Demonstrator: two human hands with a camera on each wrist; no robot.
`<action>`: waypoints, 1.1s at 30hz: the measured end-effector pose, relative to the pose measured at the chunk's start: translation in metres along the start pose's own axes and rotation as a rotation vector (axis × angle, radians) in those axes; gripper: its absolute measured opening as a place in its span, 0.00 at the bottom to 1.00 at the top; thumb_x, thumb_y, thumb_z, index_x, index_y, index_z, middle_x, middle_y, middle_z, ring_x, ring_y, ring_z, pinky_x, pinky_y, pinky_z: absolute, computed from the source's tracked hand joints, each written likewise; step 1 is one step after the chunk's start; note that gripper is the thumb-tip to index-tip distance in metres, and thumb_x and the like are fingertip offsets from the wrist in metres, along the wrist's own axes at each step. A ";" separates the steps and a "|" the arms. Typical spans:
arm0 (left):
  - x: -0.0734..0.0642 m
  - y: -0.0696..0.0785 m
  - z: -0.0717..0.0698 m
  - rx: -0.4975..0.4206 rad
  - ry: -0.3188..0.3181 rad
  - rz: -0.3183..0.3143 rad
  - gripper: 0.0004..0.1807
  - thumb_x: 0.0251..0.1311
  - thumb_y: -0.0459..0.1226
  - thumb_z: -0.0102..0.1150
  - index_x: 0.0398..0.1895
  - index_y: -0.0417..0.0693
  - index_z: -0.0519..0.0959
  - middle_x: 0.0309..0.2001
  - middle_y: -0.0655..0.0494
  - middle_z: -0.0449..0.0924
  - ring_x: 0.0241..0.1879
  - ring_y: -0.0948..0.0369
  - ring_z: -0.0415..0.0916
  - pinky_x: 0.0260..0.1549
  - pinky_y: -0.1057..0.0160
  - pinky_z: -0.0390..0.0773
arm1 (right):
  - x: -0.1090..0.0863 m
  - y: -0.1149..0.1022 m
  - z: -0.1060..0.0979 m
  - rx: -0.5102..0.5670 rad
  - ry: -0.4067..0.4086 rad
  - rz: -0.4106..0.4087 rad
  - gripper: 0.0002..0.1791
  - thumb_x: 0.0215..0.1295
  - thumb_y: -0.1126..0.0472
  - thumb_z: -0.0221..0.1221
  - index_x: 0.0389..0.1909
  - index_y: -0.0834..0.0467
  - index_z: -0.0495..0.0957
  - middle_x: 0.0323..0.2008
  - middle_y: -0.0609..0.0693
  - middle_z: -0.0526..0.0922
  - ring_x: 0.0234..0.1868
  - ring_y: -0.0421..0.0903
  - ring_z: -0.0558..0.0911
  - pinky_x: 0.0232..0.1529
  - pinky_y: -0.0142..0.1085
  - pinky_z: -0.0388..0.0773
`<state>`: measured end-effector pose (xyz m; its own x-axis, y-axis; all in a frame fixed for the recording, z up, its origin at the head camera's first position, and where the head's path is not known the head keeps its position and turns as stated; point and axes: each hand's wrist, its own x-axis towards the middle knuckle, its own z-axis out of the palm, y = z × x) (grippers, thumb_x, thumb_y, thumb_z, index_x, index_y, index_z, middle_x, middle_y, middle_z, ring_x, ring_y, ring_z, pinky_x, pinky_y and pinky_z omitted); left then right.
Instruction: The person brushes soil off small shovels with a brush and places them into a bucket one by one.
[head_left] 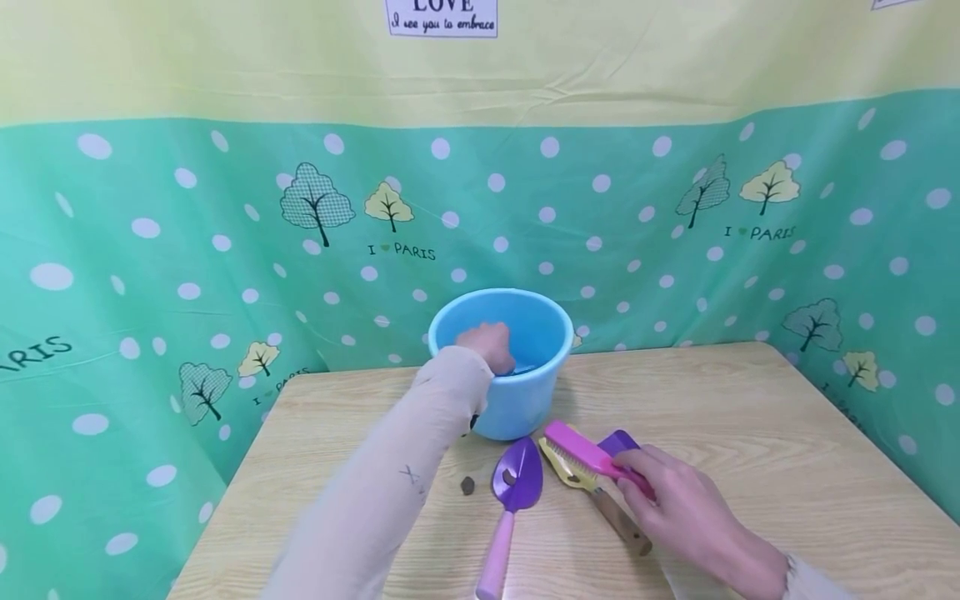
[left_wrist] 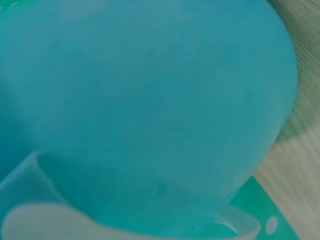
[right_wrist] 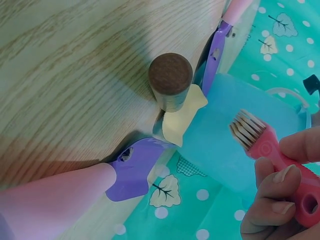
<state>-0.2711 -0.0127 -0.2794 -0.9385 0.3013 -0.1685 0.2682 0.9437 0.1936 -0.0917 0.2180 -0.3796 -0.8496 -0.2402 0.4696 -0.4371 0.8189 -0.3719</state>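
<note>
Inside a light blue bucket (head_left: 521,408), my left hand (head_left: 487,343) reaches down past the near rim; its fingertips are hidden there, and I cannot tell whether they grip anything. The left wrist view shows mostly blue bucket wall (left_wrist: 165,100). My right hand (head_left: 678,504) holds a pink brush (head_left: 581,450) by its handle, bristles downward, above a yellow garden tool (head_left: 567,468) with a wooden handle. A purple trowel (head_left: 517,473) with a pink handle lies left of it. Partly covered by the right hand is another purple tool (head_left: 619,442), whose pink handle (right_wrist: 60,195) shows in the right wrist view.
A small dark clump (head_left: 468,485) lies on the wooden table (head_left: 750,417), left of the purple trowel, and another clump (head_left: 509,477) sits on that trowel's blade. A green and yellow patterned cloth (head_left: 615,225) hangs behind and along both sides.
</note>
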 end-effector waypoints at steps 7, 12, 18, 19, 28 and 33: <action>-0.003 0.003 0.003 -0.062 -0.042 -0.003 0.12 0.60 0.39 0.56 0.45 0.46 0.77 0.35 0.53 0.78 0.34 0.55 0.74 0.37 0.56 0.74 | -0.001 0.000 0.001 -0.008 0.002 -0.003 0.15 0.51 0.68 0.67 0.41 0.53 0.82 0.24 0.33 0.68 0.20 0.28 0.63 0.17 0.25 0.62; -0.003 0.002 0.004 -0.082 -0.068 -0.019 0.12 0.61 0.40 0.56 0.46 0.46 0.77 0.36 0.53 0.79 0.35 0.56 0.74 0.39 0.56 0.74 | -0.001 -0.001 0.000 -0.006 -0.017 0.015 0.14 0.53 0.66 0.67 0.42 0.52 0.82 0.24 0.33 0.68 0.20 0.28 0.63 0.17 0.25 0.62; 0.002 -0.003 0.004 -0.144 -0.083 -0.050 0.09 0.59 0.39 0.57 0.42 0.47 0.77 0.34 0.53 0.78 0.35 0.54 0.74 0.36 0.56 0.75 | -0.001 -0.001 -0.001 -0.011 -0.024 0.027 0.15 0.53 0.66 0.67 0.42 0.52 0.82 0.23 0.33 0.66 0.19 0.28 0.63 0.16 0.26 0.62; 0.004 -0.004 0.004 -0.144 -0.081 -0.048 0.09 0.59 0.39 0.56 0.41 0.47 0.76 0.33 0.53 0.77 0.34 0.55 0.74 0.35 0.56 0.74 | -0.001 -0.001 -0.001 -0.009 -0.025 0.028 0.15 0.53 0.66 0.67 0.42 0.52 0.82 0.23 0.33 0.66 0.19 0.28 0.63 0.16 0.26 0.62; 0.004 -0.012 -0.004 -0.164 -0.045 0.035 0.15 0.57 0.39 0.56 0.16 0.50 0.65 0.14 0.59 0.57 0.16 0.61 0.61 0.19 0.63 0.64 | 0.000 0.001 -0.002 0.007 -0.021 0.052 0.14 0.54 0.66 0.66 0.43 0.54 0.82 0.27 0.35 0.73 0.19 0.29 0.66 0.16 0.26 0.64; -0.008 -0.013 -0.008 -0.165 0.026 0.122 0.14 0.60 0.41 0.55 0.17 0.50 0.72 0.16 0.59 0.66 0.18 0.62 0.66 0.21 0.64 0.67 | 0.001 0.001 -0.004 -0.008 -0.026 0.065 0.14 0.54 0.66 0.66 0.44 0.53 0.82 0.27 0.34 0.71 0.20 0.29 0.66 0.17 0.26 0.65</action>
<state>-0.2690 -0.0280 -0.2725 -0.9071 0.4065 -0.1094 0.3433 0.8647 0.3667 -0.0920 0.2208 -0.3769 -0.8835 -0.1994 0.4239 -0.3783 0.8373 -0.3947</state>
